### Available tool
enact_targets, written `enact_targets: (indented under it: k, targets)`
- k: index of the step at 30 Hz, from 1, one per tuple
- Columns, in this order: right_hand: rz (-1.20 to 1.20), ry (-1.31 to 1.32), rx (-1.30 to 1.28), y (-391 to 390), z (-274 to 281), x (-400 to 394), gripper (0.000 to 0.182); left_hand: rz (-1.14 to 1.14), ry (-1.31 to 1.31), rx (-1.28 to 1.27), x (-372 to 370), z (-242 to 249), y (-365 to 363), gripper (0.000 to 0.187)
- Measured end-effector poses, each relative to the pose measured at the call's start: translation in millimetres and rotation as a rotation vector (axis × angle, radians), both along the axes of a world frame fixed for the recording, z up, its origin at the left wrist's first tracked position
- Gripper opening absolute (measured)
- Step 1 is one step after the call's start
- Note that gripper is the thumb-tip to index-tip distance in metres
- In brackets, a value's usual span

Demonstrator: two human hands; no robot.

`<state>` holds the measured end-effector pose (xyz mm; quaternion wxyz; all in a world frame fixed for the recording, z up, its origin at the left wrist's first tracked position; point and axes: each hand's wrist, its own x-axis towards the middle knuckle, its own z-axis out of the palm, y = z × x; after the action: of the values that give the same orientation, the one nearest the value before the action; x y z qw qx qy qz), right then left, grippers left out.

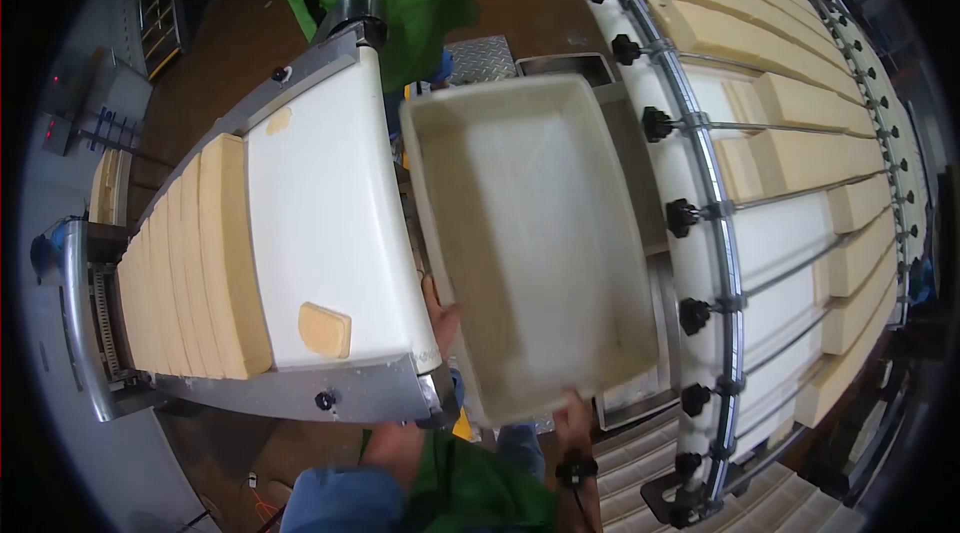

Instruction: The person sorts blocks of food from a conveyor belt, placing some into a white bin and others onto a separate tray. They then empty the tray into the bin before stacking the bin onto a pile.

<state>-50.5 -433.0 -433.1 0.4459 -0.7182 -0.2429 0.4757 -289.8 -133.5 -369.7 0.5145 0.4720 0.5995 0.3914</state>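
Note:
An empty cream-coloured rectangular tray is held between the two conveyors, slightly blurred. My left hand grips its left edge, beside the end of the white belt. At the near edge, my right hand is closed on the rim, with a dark band on the wrist below it. On the left conveyor lie a row of pale yellow blocks and a small loose piece near the front edge.
A person in a green apron stands at the far side. To the right runs a wide conveyor with pale slabs between metal rods and a rail with black knobs. Pale trays lie below at the near right.

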Motion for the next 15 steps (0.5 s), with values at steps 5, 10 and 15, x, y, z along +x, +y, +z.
enact_targets:
  k: [5, 10, 15]
  targets:
    - [-0.237, -0.154, -0.062, 165.7, -22.0, -49.0, 0.043, -0.133, 0.354, -0.146, -40.9, -101.8, -2.4, 0.076]
    - [-0.547, 0.642, -0.223, 159.6, -94.1, -56.3, 0.038, -0.393, 0.421, 0.151, -63.9, -157.4, -36.3, 0.086]
    - [-0.439, 0.647, -0.288, 119.7, -93.7, -39.7, 0.047, -0.377, 0.076, -0.207, -58.9, -150.4, -63.4, 0.087]
